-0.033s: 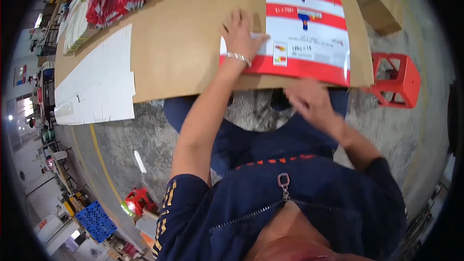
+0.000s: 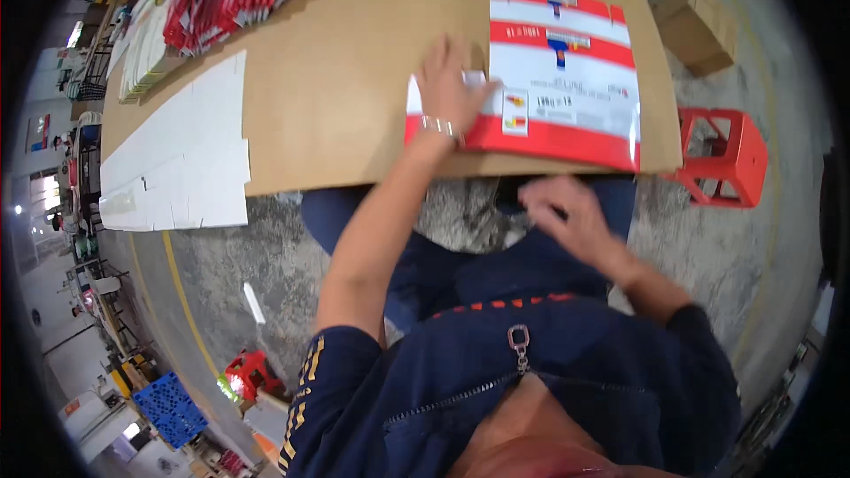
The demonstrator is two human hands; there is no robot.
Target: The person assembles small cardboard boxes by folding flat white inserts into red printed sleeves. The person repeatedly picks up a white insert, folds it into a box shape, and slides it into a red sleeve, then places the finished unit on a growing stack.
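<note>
Head view: left hand (image 2: 450, 93) splayed its fingers on a printed sheet (image 2: 575, 73), likely light, creasable, best edge-held; right hand (image 2: 571, 215) hung half-curled, seemingly empty.

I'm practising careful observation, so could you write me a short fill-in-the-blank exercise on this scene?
1. The left hand rests on a printed sheet coloured mainly red and ____.
2. A silvery band sits on the person's ____ wrist.
3. The plastic pallet at the lower left is ____.

Missing words: white; left; blue.
</note>
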